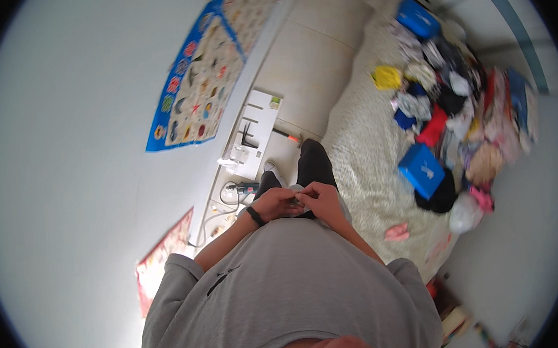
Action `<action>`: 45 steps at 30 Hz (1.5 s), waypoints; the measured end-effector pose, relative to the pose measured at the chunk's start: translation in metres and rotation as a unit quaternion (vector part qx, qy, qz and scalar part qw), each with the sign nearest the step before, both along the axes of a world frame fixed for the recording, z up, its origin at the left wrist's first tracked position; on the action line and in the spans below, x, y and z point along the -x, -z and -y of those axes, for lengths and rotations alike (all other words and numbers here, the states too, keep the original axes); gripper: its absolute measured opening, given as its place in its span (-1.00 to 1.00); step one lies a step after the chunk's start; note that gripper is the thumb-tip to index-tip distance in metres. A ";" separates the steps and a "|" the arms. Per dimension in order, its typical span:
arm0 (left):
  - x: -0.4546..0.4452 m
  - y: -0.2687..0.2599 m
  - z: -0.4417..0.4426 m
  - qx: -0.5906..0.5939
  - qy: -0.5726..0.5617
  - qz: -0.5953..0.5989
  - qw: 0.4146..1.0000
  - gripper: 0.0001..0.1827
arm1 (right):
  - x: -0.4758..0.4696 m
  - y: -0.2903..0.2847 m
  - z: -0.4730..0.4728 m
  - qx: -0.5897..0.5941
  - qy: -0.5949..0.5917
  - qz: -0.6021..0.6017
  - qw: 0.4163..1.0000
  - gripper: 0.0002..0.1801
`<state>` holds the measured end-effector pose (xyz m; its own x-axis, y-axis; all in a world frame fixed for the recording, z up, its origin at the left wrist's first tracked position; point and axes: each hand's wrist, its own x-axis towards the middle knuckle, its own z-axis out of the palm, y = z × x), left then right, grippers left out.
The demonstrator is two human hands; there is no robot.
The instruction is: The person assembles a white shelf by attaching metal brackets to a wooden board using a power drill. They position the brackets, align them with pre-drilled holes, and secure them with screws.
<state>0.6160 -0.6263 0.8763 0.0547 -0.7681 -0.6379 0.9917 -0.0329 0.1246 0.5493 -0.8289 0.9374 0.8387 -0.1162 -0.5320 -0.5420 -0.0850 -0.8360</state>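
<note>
My left hand (274, 204), with a black band at the wrist, is at my waist with its fingers curled. Its fingertips meet those of my right hand (323, 202), which has thumb and forefinger pinched together. Something small and pale may be between them, but it is too small to tell. Past my hands, on the floor against the wall, lies a white slotted board (267, 114) with black metal brackets (247, 136) on it. A hammer (286, 134) is beside the board. A corded power drill (245, 188) lies by my left foot.
On my right is a bed (354, 144) with a grey-beige cover, heaped with clothes (433, 127) and blue boxes (422, 170). Posters (205, 87) hang on the left wall. Clear plastic packaging (232, 161) is at the board's near end; the drill's cord (207, 220) runs along the wall.
</note>
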 end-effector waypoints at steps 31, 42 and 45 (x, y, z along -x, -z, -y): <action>0.049 -0.008 0.163 -0.048 -0.760 -0.017 0.648 -0.81 | -0.211 0.015 0.005 0.022 -0.795 0.123 0.593 -0.80; 0.129 0.005 0.136 -0.046 -0.849 -0.043 0.525 -0.74 | -0.132 0.015 -0.079 0.017 -0.860 0.068 0.506 -0.83; 0.149 0.002 0.129 -0.054 -0.874 -0.040 0.480 -0.74 | -0.107 0.011 -0.101 0.018 -0.873 0.090 0.480 -0.83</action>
